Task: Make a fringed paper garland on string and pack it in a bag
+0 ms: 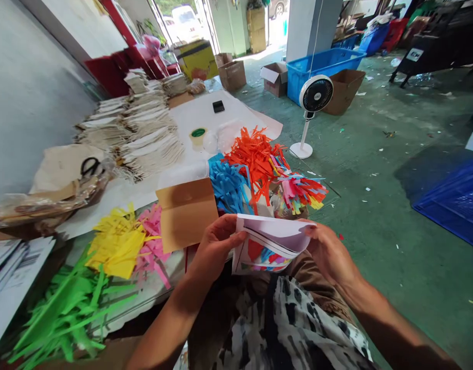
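A white printed paper packet (273,244) with a colourful picture on its front hangs between my hands above my lap, its top edge bowed open. My left hand (221,241) pinches its left edge between thumb and fingers. At the upper right corner my right hand (327,249) grips it. Just beyond lie bundles of blue paper strips (229,185), red-orange strips (255,156) and a multicoloured tassel (300,190). A brown cardboard piece (188,213) is beside my left hand. Further left are pink strips (153,241), yellow strips (119,244) and green strips (74,303).
Stacks of pale bundles (147,128) stand on the white-covered table (194,118), with a tape roll (198,134) and a dark box (218,106). Black scissors (90,167) lie left. A white fan (315,95), blue tub (298,77) and blue crate (452,200) stand on the floor.
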`<action>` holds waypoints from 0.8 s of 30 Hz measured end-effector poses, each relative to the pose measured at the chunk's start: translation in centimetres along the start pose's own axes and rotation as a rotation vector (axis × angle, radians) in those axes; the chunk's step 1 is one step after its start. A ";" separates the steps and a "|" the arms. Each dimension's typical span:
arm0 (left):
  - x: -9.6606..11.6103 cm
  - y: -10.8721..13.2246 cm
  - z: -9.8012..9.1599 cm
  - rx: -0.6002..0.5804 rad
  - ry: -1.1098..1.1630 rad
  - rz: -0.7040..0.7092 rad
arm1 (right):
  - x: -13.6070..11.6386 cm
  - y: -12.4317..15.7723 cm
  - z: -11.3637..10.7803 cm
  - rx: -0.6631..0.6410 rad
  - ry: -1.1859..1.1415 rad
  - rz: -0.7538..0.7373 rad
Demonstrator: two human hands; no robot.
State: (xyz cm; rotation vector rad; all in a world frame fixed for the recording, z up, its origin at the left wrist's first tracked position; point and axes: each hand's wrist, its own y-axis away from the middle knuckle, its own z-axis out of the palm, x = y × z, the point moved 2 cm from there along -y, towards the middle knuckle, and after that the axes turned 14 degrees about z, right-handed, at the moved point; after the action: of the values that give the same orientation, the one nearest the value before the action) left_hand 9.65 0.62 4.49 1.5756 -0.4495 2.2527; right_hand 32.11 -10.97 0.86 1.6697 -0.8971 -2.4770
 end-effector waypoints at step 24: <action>-1.1 -3.5 0.1 0.129 -0.359 0.377 | 1.5 -3.2 0.9 -0.242 0.261 -0.149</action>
State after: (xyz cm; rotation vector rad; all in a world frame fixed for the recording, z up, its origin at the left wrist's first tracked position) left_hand 11.70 3.53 3.70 2.1290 -0.7665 2.2966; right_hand 31.60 -8.42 -1.68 1.9695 -0.4424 -2.2652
